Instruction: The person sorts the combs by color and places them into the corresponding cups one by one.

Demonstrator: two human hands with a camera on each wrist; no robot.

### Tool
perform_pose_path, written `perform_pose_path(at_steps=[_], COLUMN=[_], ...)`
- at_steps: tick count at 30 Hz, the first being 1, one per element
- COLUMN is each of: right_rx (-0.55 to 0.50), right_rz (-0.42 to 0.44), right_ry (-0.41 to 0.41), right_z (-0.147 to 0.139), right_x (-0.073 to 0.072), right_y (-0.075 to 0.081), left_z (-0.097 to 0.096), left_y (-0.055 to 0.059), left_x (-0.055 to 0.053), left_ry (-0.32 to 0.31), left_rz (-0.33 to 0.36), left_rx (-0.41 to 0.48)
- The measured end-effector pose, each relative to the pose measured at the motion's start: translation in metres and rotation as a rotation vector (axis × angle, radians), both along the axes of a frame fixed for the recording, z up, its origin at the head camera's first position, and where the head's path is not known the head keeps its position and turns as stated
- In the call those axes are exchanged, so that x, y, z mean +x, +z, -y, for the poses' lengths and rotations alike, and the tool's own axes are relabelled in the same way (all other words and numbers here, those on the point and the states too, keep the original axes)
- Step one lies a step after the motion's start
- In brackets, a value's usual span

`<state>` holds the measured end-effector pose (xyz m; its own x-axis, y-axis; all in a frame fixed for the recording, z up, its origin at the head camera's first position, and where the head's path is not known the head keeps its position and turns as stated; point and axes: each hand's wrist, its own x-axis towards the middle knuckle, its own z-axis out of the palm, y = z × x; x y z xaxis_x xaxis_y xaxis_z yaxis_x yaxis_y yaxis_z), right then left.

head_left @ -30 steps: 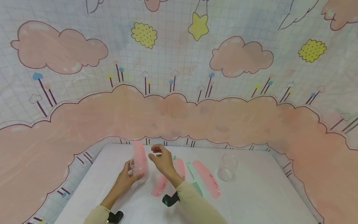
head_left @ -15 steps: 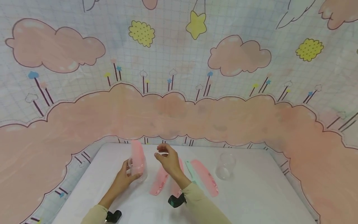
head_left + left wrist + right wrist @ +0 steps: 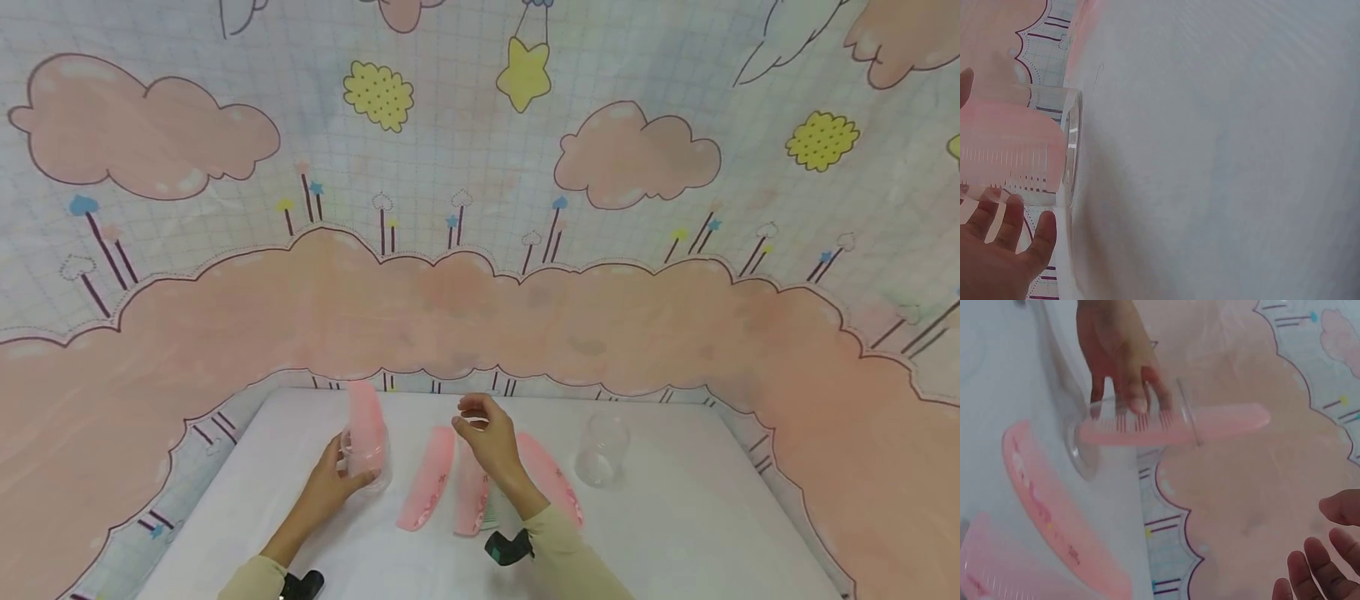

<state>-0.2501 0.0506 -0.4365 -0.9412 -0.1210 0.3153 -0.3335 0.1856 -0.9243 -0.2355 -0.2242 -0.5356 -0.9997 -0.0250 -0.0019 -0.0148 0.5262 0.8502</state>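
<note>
My left hand [image 3: 330, 483] grips a clear plastic cup [image 3: 1074, 150] at the left of the table, with a pink comb [image 3: 366, 429] standing upright inside it and rising above the rim. In the right wrist view, the left fingers lie against the wall of the cup [image 3: 1079, 459]. My right hand [image 3: 491, 437] hovers over the other combs, fingers loosely bent and holding nothing. Beneath and beside it lie three pink combs, a left one [image 3: 426, 483], a middle one [image 3: 471, 492] and a right one [image 3: 553, 477]. A green comb [image 3: 491, 510] is mostly hidden under the right arm.
A second clear cup [image 3: 603, 454] stands on the white table [image 3: 675, 517] to the right of the combs. A cloth [image 3: 450, 317] printed with clouds hangs behind the table's far edge. Each wrist carries a black camera mount [image 3: 510, 547].
My right hand has moved right, away from the held cup and over the middle and right combs, uncovering the left ones. The left hand keeps its hold on the cup in about the same place.
</note>
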Motion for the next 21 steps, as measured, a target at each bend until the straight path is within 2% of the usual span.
perform_pose_path(at_steps=[3,8,15,21], right_rx=[0.012,0.006,0.010,0.052], right_rz=[0.014,0.025,0.024,0.005], right_ry=[-0.017,-0.044,-0.115,-0.163], right_z=[-0.010,-0.025,-0.042,-0.056], right_x=[0.002,-0.001,-0.001,-0.003], right_y=[0.001,-0.008,-0.013,-0.021], left_z=[0.000,-0.001,-0.003,-0.003], left_y=[0.000,0.000,0.000,0.000], left_x=[0.000,0.000,0.002,0.001], left_ry=[0.006,0.009,-0.004,-0.002], left_rz=[0.006,0.030,0.015,0.013], left_rx=[0.002,-0.002,0.005,0.005])
